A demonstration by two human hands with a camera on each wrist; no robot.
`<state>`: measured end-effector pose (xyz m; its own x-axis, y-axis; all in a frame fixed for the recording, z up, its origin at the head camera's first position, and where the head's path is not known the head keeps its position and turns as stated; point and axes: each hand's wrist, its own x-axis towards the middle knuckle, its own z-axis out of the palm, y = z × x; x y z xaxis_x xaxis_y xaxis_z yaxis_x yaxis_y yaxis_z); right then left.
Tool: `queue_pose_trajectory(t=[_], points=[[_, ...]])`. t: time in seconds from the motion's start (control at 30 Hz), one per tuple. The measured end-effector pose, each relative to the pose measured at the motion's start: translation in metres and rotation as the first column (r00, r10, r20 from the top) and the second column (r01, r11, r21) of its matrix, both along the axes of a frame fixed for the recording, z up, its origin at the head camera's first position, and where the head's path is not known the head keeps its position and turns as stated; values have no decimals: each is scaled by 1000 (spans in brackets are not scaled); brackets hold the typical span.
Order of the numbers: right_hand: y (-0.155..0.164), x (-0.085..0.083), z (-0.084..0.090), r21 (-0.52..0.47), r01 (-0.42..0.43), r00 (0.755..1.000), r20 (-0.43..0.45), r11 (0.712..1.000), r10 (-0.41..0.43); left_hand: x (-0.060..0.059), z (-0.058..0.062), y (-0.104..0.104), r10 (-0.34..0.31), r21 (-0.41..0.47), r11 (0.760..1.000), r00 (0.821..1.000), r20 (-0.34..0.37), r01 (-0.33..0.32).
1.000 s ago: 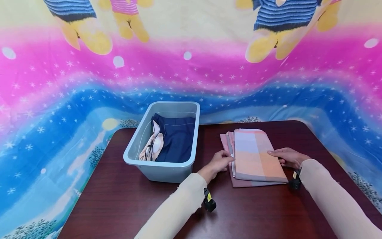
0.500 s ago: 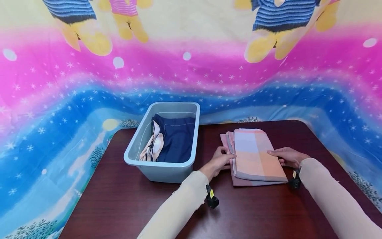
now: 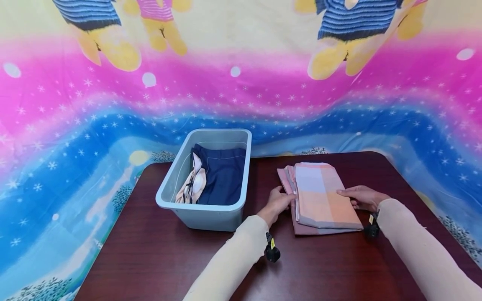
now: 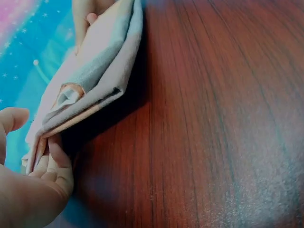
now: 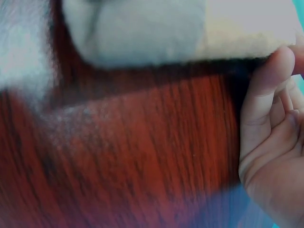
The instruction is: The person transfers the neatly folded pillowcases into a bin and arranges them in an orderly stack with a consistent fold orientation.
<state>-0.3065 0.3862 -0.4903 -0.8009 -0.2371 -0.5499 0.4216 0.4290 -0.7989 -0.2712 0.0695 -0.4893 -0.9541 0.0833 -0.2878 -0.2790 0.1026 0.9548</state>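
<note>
The left hand point(image 3: 278, 204) has slid a little toward the upper left of the head view, along the left edge of the folded cloth stack point(image 3: 320, 196). Its forearm and wrist camera point(image 3: 272, 252) have shifted right and lower in the frame.

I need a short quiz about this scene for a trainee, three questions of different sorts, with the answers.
1. True or false: the grey plastic bin stands to the right of the folded checked orange and lilac cloth.
2. Which garment fills most of the bin? A red towel; B dark blue garment; C green sock.
3. Fill in: both hands touch the folded ____.

Key: 1 false. 2 B. 3 cloth: the left hand at its left edge, the right hand at its right edge, on the dark wooden table.
</note>
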Motion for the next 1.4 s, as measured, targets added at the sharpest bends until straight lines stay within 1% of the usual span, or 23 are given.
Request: queue_pose_trajectory(t=[0.13,0.23,0.33,0.4,0.5,0.57,0.7,0.83,0.9,1.03,1.07,1.13,1.23,1.4], points=[[-1,0,0,8,-12,1000,-6,1000,12,0,-1,-1,-27,-33,999,999,-31,26],[-1,0,0,13,-38,999,-14,999,39,1,-1,-3,-80,-60,995,996,-35,78],[2,-1,-1,17,-59,998,-18,998,60,2,-1,-4,-141,-90,986,989,-42,137],[5,-1,-2,22,-76,997,-24,997,76,3,-1,-4,-163,-125,980,985,-54,155],[7,-1,-2,25,-101,995,-23,995,102,5,1,-3,-163,-185,972,984,-73,147],[8,-1,0,29,-121,992,-26,992,122,7,2,-2,-154,-206,969,985,-75,136],[8,-1,2,43,-154,988,-16,987,155,9,3,0,-146,-210,970,986,-81,126],[7,-2,-1,61,-184,983,3,981,184,9,1,-1,-155,-217,967,983,-96,131],[6,-3,-2,65,-192,981,11,979,192,9,-1,-2,-168,-242,961,979,-118,136],[6,-4,-1,70,-178,984,23,981,177,8,-1,-4,-211,-321,936,962,-173,147],[6,-5,-1,75,-172,985,24,982,171,7,-1,-4,-216,-335,931,959,-182,146],[6,-4,0,76,-171,985,15,982,170,7,-1,-5,-220,-342,928,960,-175,150],[5,-3,0,66,-182,983,1,981,182,6,-2,-7,-211,-335,930,965,-157,149],[7,-1,-1,18,-200,980,-9,980,200,8,-4,-7,-189,-290,947,970,-154,139]])
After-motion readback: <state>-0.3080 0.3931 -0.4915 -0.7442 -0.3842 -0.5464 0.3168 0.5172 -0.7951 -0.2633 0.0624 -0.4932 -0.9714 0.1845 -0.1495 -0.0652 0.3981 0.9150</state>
